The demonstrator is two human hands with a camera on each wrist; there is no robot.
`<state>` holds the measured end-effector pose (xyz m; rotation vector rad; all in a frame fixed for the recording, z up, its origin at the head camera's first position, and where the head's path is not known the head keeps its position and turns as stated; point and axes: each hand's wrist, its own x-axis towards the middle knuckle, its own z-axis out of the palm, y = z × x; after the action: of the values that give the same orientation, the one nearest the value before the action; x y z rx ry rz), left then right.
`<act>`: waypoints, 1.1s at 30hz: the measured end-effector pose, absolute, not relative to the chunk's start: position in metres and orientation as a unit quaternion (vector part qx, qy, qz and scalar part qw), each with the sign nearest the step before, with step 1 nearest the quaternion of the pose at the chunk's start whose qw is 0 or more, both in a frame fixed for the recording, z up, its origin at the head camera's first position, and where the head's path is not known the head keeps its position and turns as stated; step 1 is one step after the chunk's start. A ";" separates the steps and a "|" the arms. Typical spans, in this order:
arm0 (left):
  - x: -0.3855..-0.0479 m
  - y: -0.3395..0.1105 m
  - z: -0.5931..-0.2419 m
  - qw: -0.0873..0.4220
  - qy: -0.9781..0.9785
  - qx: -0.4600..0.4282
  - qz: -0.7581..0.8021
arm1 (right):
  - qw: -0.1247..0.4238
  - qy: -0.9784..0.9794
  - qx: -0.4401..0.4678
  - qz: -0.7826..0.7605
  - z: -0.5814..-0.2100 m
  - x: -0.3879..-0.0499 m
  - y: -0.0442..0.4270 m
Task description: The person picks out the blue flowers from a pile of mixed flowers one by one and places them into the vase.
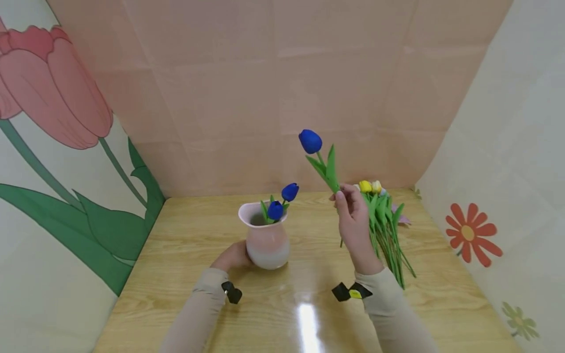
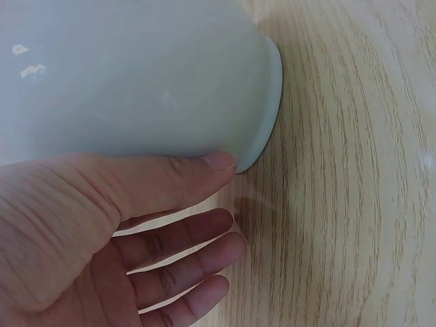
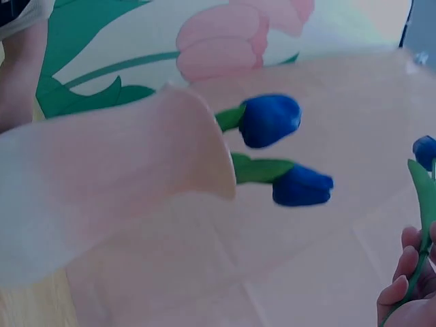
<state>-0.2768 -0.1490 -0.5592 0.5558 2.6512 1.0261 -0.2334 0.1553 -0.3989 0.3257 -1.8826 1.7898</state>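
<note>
A pink-and-white vase (image 1: 268, 245) stands on the table, with two blue tulips (image 1: 275, 210) leaning out of its flared mouth on the right. Beside its lower body, my left hand (image 1: 235, 256) touches it on the left. The left wrist view shows that thumb (image 2: 177, 178) lying along the vase near its base, with the other visible fingers loosely extended and apart from the surface. Up and to the right of the vase, my right hand (image 1: 356, 225) pinches the green stem of another blue tulip (image 1: 311, 141), held upright with its bloom tilted left.
A bunch of artificial flowers (image 1: 386, 230) with yellow, white and purple blooms lies on the right of the wooden table (image 1: 185, 220), beyond my right wrist. A plain pink backdrop (image 1: 282, 98) rises behind, and printed flower panels stand on both sides.
</note>
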 end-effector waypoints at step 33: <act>-0.206 -0.090 -0.324 -0.105 0.799 0.214 0.552 | 0.257 -0.670 0.206 0.665 -0.413 -0.209 0.128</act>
<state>-0.2064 -0.0895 -0.3242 0.7227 2.6936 1.8603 -0.2092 0.1282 -0.4133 0.5589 -1.8170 1.8053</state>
